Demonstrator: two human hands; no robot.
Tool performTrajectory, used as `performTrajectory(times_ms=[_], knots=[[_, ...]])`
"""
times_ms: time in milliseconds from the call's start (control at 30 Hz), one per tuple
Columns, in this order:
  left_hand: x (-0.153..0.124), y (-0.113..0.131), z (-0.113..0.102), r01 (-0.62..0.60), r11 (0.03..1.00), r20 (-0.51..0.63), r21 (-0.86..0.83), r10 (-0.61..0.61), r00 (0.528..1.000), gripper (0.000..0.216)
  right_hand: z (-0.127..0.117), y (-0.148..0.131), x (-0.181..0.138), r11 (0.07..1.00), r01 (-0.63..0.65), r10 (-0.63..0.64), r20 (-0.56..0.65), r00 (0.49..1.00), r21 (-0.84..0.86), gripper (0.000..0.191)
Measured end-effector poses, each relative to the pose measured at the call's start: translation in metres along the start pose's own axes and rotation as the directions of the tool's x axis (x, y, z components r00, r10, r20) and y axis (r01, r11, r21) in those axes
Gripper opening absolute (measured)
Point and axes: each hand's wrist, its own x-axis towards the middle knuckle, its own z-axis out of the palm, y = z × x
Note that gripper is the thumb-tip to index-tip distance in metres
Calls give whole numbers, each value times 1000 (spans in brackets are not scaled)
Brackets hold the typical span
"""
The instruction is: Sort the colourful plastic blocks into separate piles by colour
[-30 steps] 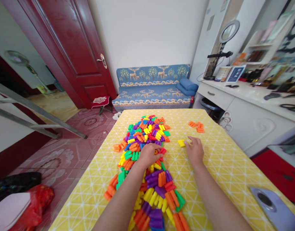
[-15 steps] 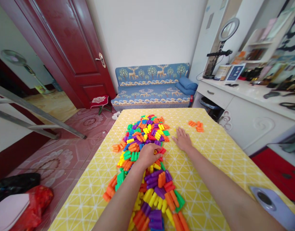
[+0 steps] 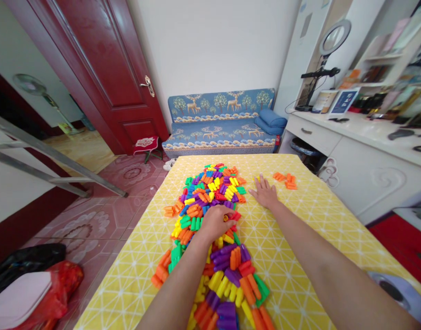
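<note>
A long heap of coloured plastic toy blocks (image 3: 196,223), shaped like joined tubes, runs down the table. Over the middle of the heap is my left hand (image 3: 213,224), its thumb and fingers curled around a small yellow block (image 3: 225,218). Red blocks (image 3: 235,216) lie just beyond those fingertips. To the right of the heap, my right hand (image 3: 266,196) rests palm down on the cloth with its fingers spread. A yellow block (image 3: 256,178) shows at its fingertips, partly hidden.
Several orange blocks (image 3: 289,180) lie apart at the table's far right. A pale purple phone-like object (image 3: 403,293) is at the right edge on the yellow tablecloth (image 3: 128,275). Beyond stand a blue sofa (image 3: 213,128) and a white dresser (image 3: 368,156).
My right hand has slid slightly farther from me, and more of the yellow block shows at its fingertips. My left hand stays over the heap. The whole view has shifted a little.
</note>
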Motion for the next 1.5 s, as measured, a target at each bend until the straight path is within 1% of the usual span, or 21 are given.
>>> performTrajectory(times_ms=[67,133,233,300,367,433,500,533,600,700,800,867,933,967,1033,1067,1133,1233,1333,1433,1500], knots=[[0,0,0,-3,1000,-2,-2,3,1000,28,3,-1,-6,1000,11,-11,-81,997,-3,73],[0,0,0,-4,1000,-5,-6,4,1000,28,5,-4,-13,999,45,-45,-132,990,1,73],[1,-1,2,-4,1000,-11,-12,4,1000,28,6,-10,-25,992,128,-125,-145,982,15,72],[1,-1,2,-7,1000,-14,-11,7,1000,27,5,-16,-32,983,172,-162,-133,978,61,71],[2,-1,2,-15,1000,-15,-10,14,1000,26,4,-25,-37,972,159,-142,-109,984,172,69],[2,-1,1,-14,1000,-17,-9,14,1000,26,4,-37,-40,947,94,-77,-68,995,308,66],[2,-2,2,-9,1000,-16,-11,9,1000,26,6,-51,-40,915,45,-26,-53,998,401,66],[2,-2,2,-8,1000,-13,-13,8,1000,26,7,-57,-40,896,55,-24,-76,997,440,66],[1,-3,5,-12,1000,-19,-23,12,1000,28,9,-69,-39,847,140,-58,-172,983,514,63],[0,-5,10,-2,996,-112,-91,-8,994,45,12,-80,-39,752,285,-127,-295,947,594,48],[0,-6,14,48,986,-207,-160,-81,975,67,12,-84,-45,698,357,-186,-325,927,621,40],[1,-6,14,73,988,-240,-136,-105,965,74,10,-85,-53,647,400,-224,-339,914,649,42],[2,-6,13,74,995,-266,-72,-91,960,78,9,-89,-64,552,434,-259,-348,901,712,44],[3,-5,12,77,996,-269,-36,-83,959,77,8,-91,-69,483,439,-272,-347,898,758,43],[4,-4,10,95,995,-249,30,-85,965,71,6,-94,-80,339,415,-289,-326,900,844,34],[4,-4,10,107,993,-231,52,-93,969,66,5,-96,-84,288,394,-296,-311,903,872,28],[4,-4,9,124,990,-204,60,-109,973,59,2,-96,-91,231,360,-301,-286,910,904,20],[4,-8,10,122,993,-241,-7,-120,963,44,-1,-95,-98,213,347,-290,-280,915,913,23],[5,-13,10,96,990,-326,-103,-125,937,30,-1,-95,-101,202,341,-251,-288,924,918,18],[5,-17,7,106,970,-434,-219,-194,880,25,0,-99,-102,177,332,-172,-303,937,926,16],[5,-19,6,109,944,-473,-313,-254,844,22,2,-101,-101,190,332,-104,-317,943,924,20]])
